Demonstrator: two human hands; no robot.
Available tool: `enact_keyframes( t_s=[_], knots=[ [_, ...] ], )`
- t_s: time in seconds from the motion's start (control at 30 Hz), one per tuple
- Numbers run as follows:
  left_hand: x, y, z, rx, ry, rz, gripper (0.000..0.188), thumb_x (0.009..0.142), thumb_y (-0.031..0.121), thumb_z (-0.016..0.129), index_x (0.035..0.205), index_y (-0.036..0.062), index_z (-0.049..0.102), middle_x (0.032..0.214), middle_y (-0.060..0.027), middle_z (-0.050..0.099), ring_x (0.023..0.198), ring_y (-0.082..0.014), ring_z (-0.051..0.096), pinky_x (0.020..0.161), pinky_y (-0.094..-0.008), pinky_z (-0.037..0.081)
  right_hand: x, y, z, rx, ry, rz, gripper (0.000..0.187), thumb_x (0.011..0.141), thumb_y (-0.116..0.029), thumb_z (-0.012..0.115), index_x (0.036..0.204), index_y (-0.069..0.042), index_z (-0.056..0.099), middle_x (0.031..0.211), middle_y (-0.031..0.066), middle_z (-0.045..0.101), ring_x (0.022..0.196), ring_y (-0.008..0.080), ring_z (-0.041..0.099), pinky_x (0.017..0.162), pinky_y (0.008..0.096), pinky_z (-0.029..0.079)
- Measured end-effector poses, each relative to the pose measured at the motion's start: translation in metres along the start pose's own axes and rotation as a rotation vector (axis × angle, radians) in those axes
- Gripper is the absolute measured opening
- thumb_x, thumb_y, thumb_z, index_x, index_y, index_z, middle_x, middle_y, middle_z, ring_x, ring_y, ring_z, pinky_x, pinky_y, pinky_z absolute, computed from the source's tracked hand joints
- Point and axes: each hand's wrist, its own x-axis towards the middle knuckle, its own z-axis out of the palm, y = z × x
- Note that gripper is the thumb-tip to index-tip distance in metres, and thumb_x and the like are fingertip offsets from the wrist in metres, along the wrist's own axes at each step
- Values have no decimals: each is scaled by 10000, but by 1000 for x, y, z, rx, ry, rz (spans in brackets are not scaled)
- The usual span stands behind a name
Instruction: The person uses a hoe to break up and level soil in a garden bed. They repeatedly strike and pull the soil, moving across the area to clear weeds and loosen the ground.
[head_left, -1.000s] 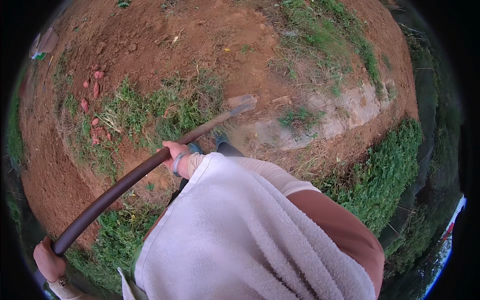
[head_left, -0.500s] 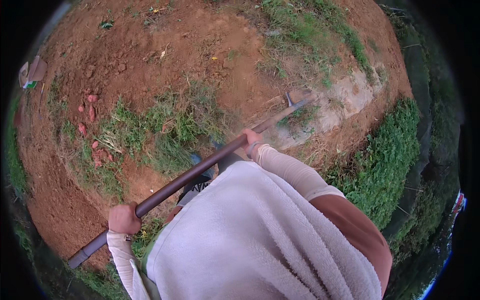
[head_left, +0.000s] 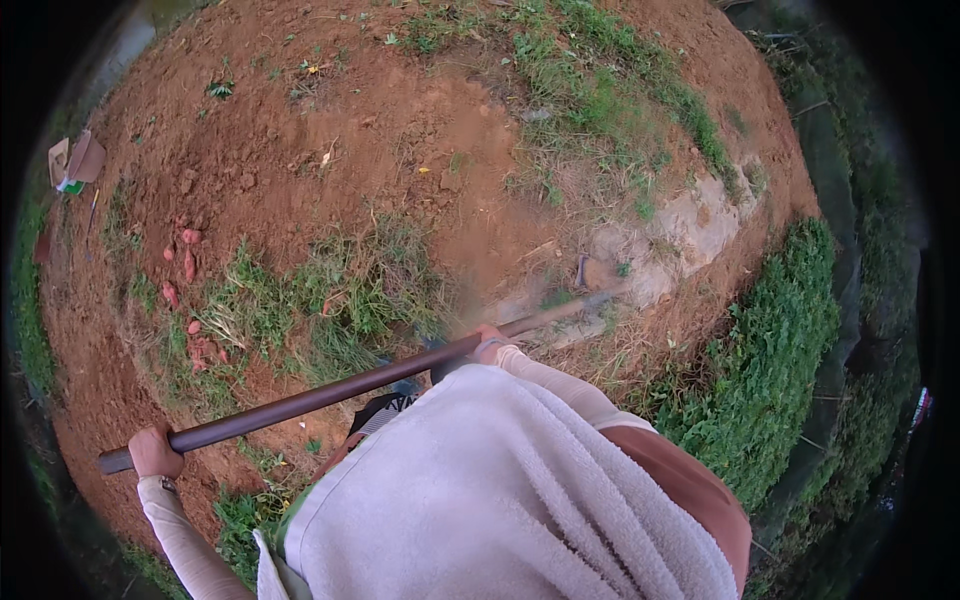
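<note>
The left hand (head_left: 157,453) grips the hoe (head_left: 320,394) near its butt end, and the right hand (head_left: 489,346) wraps around it nearer the far end. Beyond the hoe lie reddish sweet potatoes (head_left: 190,265) and green weeds (head_left: 350,300); on its near side spreads a pale towel (head_left: 430,480).

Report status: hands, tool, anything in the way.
Left hand gripping long-handled tool near its butt end; right hand farther forward. Tool slanting forward-right toward pale ground strip. Reddish tubers off left, clear of tool.

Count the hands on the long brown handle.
2: the left hand grips the handle near its left end; the right hand holds it farther along, just beyond the pale cloth.
</note>
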Motion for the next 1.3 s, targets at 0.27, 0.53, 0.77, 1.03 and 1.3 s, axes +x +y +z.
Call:
enact_keyframes(
  t_s=[0.27, 0.53, 0.77, 1.03, 1.3],
  knots=[
    [-83, 68, 144, -326, -522, -124, 266, 502, 240, 671, 749, 145, 642, 722, -97, 612, 711, -274, 587, 641, -366, 472, -104, -72, 41, 215, 53, -290, 103, 688, -5, 517, 754, -3, 439, 606, 122, 485, 532, 255, 499, 503, 389, 451],
    [-66, 211, 100, -517, -401, -107, 399, 580, 488, 618, 704, 108, 623, 627, -141, 591, 607, -307, 585, 573, -406, 469, -112, -156, 85, 91, -194, -584, 137, 715, -26, 549, 785, -29, 431, 603, 92, 474, 508, 202, 487, 486, 372, 461],
    [-69, 234, 55, -647, -478, -54, 484, 699, 556, 482, 723, 93, 621, 604, -163, 568, 591, -341, 568, 553, -438, 448, -59, -83, 100, -258, -117, -413, 196, 741, -64, 546, 858, 17, 412, 636, 115, 498, 499, 229, 515, 450, 400, 467],
    [-126, 197, 90, -538, -449, -97, 408, 673, 505, 544, 732, 108, 614, 595, -155, 565, 595, -325, 572, 538, -428, 446, -54, -1, 76, -184, -99, -102, 204, 733, -60, 527, 874, 21, 404, 693, 176, 496, 603, 293, 514, 543, 448, 449],
    [-99, 227, 105, -656, -391, -61, 414, 678, 510, 542, 740, 108, 616, 590, -158, 563, 582, -322, 570, 535, -426, 447, -120, -68, 79, -128, -155, -231, 200, 733, -103, 577, 820, 7, 434, 668, 136, 483, 578, 283, 522, 549, 458, 468]
  ],
)
